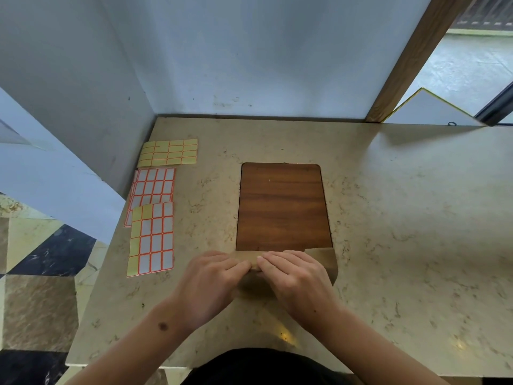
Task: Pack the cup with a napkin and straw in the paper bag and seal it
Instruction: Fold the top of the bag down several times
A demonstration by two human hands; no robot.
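Note:
A brown paper bag (323,259) stands on the beige counter at the near edge of a dark wooden inset panel. I look down on its folded top. My left hand (211,284) and my right hand (297,282) rest side by side on the top fold, fingertips meeting at the middle and pinching the paper. The bag's right corner sticks out past my right hand. Most of the bag is hidden under my hands. The cup, napkin and straw are not visible.
Three label sticker sheets lie left of the panel: a yellow one (169,152), a white one with orange borders (152,190) and a partly used sheet (152,238). The wooden panel (281,207) is set into the counter (402,218). Walls stand behind and to the left.

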